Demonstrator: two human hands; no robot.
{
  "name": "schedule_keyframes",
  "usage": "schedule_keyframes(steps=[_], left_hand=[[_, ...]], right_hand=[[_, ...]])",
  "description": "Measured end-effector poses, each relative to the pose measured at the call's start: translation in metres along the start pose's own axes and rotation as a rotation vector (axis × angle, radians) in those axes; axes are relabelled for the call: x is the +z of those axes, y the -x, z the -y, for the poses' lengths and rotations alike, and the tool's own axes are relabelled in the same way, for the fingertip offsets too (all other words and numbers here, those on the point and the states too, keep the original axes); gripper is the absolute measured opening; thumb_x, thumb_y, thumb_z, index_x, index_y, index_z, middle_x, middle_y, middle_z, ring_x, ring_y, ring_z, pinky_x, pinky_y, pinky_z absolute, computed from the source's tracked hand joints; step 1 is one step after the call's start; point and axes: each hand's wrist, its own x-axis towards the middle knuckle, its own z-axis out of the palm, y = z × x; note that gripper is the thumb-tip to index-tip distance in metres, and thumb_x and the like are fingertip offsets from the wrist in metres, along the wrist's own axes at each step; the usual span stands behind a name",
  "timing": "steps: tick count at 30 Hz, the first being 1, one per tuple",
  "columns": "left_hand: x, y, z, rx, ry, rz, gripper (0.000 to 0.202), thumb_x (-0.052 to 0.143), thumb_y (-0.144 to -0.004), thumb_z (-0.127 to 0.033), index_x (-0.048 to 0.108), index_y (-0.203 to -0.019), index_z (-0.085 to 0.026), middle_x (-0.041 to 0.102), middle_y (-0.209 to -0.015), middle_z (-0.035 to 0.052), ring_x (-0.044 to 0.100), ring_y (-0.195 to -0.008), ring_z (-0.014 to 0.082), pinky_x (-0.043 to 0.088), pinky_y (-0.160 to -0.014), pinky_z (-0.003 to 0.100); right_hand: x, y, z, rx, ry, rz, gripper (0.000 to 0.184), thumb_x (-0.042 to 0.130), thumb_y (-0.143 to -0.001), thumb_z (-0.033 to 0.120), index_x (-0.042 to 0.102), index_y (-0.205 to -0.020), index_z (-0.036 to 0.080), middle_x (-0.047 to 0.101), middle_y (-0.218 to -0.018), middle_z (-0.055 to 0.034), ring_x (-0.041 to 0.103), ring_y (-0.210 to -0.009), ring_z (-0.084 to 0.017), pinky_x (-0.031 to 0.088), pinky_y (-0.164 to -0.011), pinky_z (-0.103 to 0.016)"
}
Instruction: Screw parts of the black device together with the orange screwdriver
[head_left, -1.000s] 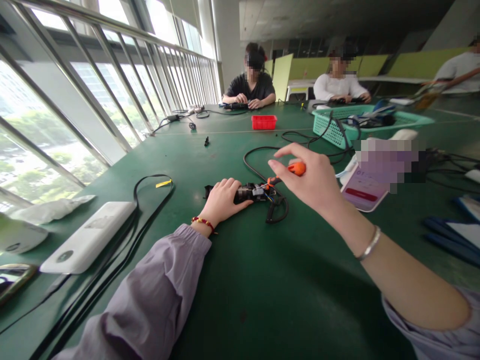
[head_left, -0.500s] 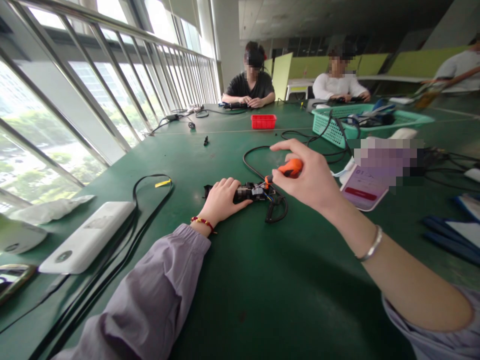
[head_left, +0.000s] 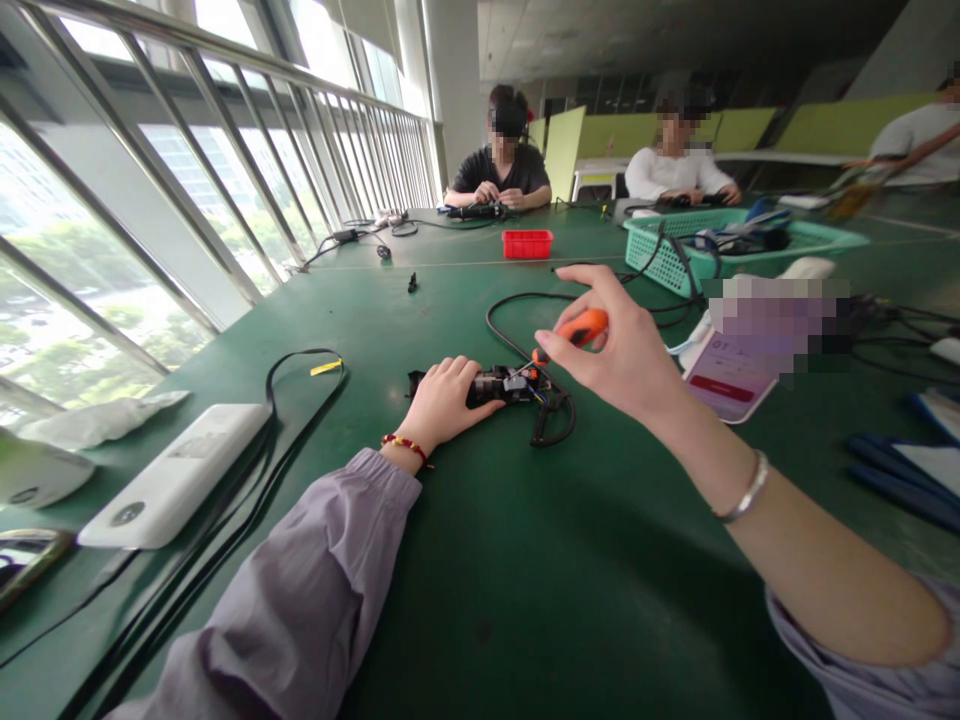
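Observation:
My left hand (head_left: 450, 395) is wrapped over a black cylindrical device (head_left: 491, 386) lying on the green table, pressing it down. The device's right end is uncovered, with a grey part and thin coloured wires (head_left: 540, 394) showing; a black cable (head_left: 574, 415) loops beside it. My right hand (head_left: 611, 345) holds a screwdriver (head_left: 583, 326) with an orange and black handle. Its shaft slants down left to the grey part of the device; whether the tip touches is too small to tell. The index finger is lifted off the handle.
A red tray (head_left: 527, 244) and a small black piece (head_left: 412, 283) lie farther back. At right stand a green basket (head_left: 660, 255) of cables and a phone (head_left: 724, 385). A white power bank (head_left: 176, 475) and black cables are at left. Two people sit across the table (head_left: 480, 600).
My right hand has shifted slightly, its thumb and fingers placed differently about the screwdriver handle. My left hand stays on the device. The person opposite has raised their hands a little.

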Motion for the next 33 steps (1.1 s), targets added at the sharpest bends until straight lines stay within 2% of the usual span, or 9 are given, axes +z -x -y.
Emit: schedule_keyframes(steps=[4, 9, 13, 15, 17, 21, 24, 27, 33], left_hand=[[0.0, 0.0, 0.0, 0.001, -0.004, -0.001, 0.046, 0.05, -0.084, -0.06, 0.055, -0.099, -0.017, 0.06, -0.096, 0.0081, 0.055, -0.09, 0.0251, 0.042, -0.076, 0.036], [0.001, 0.0, 0.001, -0.002, 0.007, 0.001, 0.045, 0.05, -0.083, -0.06, 0.055, -0.1, -0.018, 0.06, -0.097, 0.008, 0.055, -0.091, 0.0249, 0.042, -0.077, 0.036], [0.0, 0.0, 0.0, -0.007, 0.007, 0.002, 0.045, 0.05, -0.083, -0.06, 0.055, -0.099, -0.019, 0.06, -0.097, 0.008, 0.055, -0.091, 0.025, 0.042, -0.078, 0.036], [-0.001, 0.0, -0.001, -0.008, 0.007, 0.006, 0.045, 0.05, -0.083, -0.06, 0.055, -0.1, -0.018, 0.06, -0.097, 0.0082, 0.055, -0.091, 0.0254, 0.043, -0.078, 0.037], [-0.002, 0.0, -0.001, -0.012, 0.013, 0.016, 0.046, 0.05, -0.083, -0.06, 0.056, -0.1, -0.018, 0.06, -0.097, 0.0085, 0.056, -0.092, 0.026, 0.044, -0.078, 0.037], [-0.002, 0.002, -0.001, 0.001, 0.077, -0.015, 0.055, 0.047, -0.085, -0.06, 0.053, -0.118, -0.017, 0.056, -0.12, 0.0122, 0.056, -0.104, 0.0268, 0.043, -0.088, 0.039], [-0.003, 0.002, 0.0, 0.001, 0.109, -0.04, 0.056, 0.041, -0.091, -0.052, 0.044, -0.133, -0.015, 0.049, -0.137, 0.0129, 0.051, -0.119, 0.0267, 0.038, -0.101, 0.04], [-0.009, -0.001, -0.001, -0.014, 0.093, 0.056, 0.045, 0.041, -0.093, -0.046, 0.053, -0.123, -0.015, 0.06, -0.126, 0.0107, 0.055, -0.114, 0.0257, 0.038, -0.101, 0.04], [-0.027, 0.012, -0.009, -0.165, 0.023, 0.154, 0.034, 0.044, -0.092, -0.047, 0.059, -0.103, -0.018, 0.068, -0.102, 0.0073, 0.063, -0.096, 0.0242, 0.046, -0.082, 0.035]], right_hand=[[0.0, 0.0, 0.001, 0.072, 0.082, -0.013, 0.026, 0.057, -0.079, 0.043, 0.067, -0.088, 0.02, 0.056, -0.058, 0.0015, 0.054, -0.058, -0.015, 0.036, -0.057, -0.026], [0.0, -0.001, -0.002, -0.017, -0.018, -0.022, 0.056, 0.064, -0.072, 0.034, 0.05, -0.124, 0.021, 0.065, -0.086, -0.0009, 0.058, -0.067, -0.015, 0.04, -0.057, -0.026], [-0.003, -0.002, 0.0, 0.073, 0.116, -0.08, 0.035, 0.057, -0.079, 0.05, 0.063, -0.097, 0.02, 0.06, -0.066, -0.0001, 0.056, -0.06, -0.016, 0.039, -0.057, -0.027], [-0.004, -0.001, 0.002, 0.084, 0.169, -0.087, 0.03, 0.053, -0.082, 0.048, 0.064, -0.084, 0.02, 0.055, -0.058, 0.0005, 0.054, -0.057, -0.015, 0.037, -0.057, -0.027], [-0.004, 0.0, 0.003, 0.049, 0.128, -0.067, 0.023, 0.054, -0.081, 0.039, 0.064, -0.092, 0.021, 0.056, -0.061, 0.0014, 0.053, -0.055, -0.014, 0.037, -0.056, -0.026], [-0.001, 0.0, 0.001, 0.026, -0.086, 0.017, 0.049, 0.058, -0.073, 0.029, 0.051, -0.122, 0.021, 0.061, -0.076, 0.0027, 0.053, -0.058, -0.012, 0.038, -0.056, -0.025], [-0.003, -0.002, 0.0, 0.122, -0.098, 0.154, 0.033, 0.056, -0.078, 0.041, 0.061, -0.104, 0.02, 0.057, -0.067, 0.0023, 0.053, -0.059, -0.013, 0.038, -0.056, -0.026], [-0.008, 0.001, 0.007, 0.186, -0.085, 0.325, 0.03, 0.047, -0.085, 0.044, 0.065, -0.086, 0.021, 0.057, -0.062, 0.0014, 0.052, -0.056, -0.013, 0.036, -0.055, -0.025], [0.001, 0.053, 0.026, -0.04, 0.16, 0.507, 0.026, 0.051, -0.083, 0.036, 0.066, -0.1, 0.023, 0.065, -0.066, 0.0, 0.056, -0.057, -0.014, 0.034, -0.057, -0.026]])
